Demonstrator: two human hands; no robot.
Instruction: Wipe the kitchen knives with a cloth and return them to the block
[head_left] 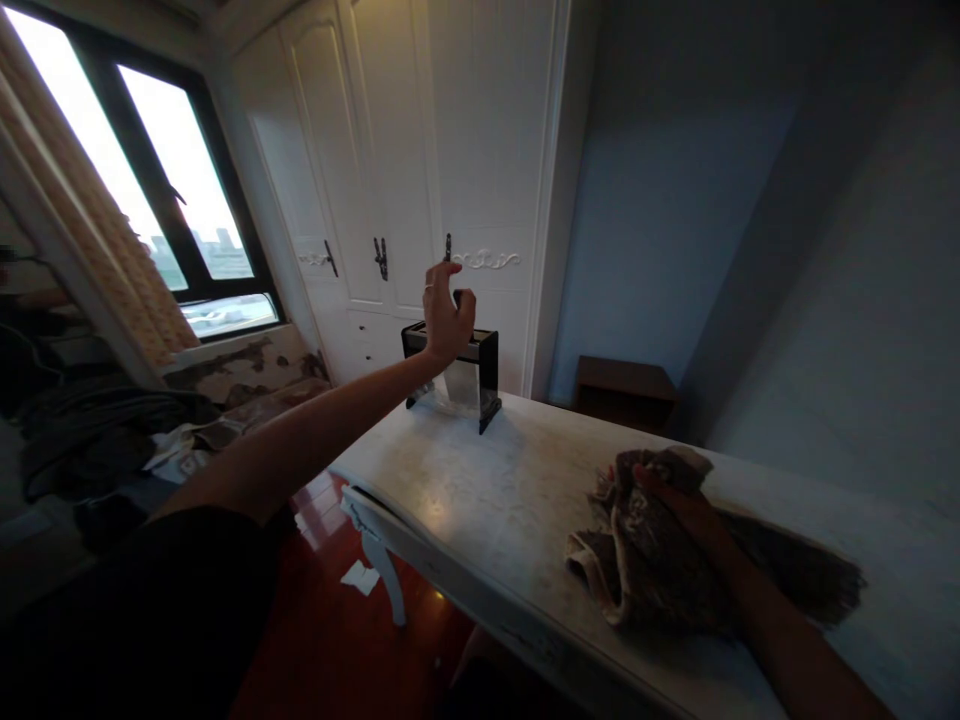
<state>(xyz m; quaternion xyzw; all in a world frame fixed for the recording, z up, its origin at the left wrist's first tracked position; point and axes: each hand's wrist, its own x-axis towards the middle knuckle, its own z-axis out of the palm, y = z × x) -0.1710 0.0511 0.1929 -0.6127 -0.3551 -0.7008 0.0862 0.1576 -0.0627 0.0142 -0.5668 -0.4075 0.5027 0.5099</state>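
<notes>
On the white marble-look tabletop (525, 480), my right hand (679, 500) grips a bunched brown cloth (637, 560) with a paler edge. Part of that cloth trails out to the right beneath my forearm. My left hand (448, 315) is raised at the far end of the table, its fingers bent and its thumb apart from them. Just behind and below it stands a black-framed holder (489, 365) with a pale panel in its side. My left hand and wrist hide part of the holder, and I cannot tell whether they touch it.
A white wardrobe (495, 180) with dark handles stands beyond the table. Past the table's far edge is a low brown cabinet (626, 385). Dark clothes (97, 430) are heaped at left, below the window (187, 170). White paper (361, 577) lies on the red floor (322, 630).
</notes>
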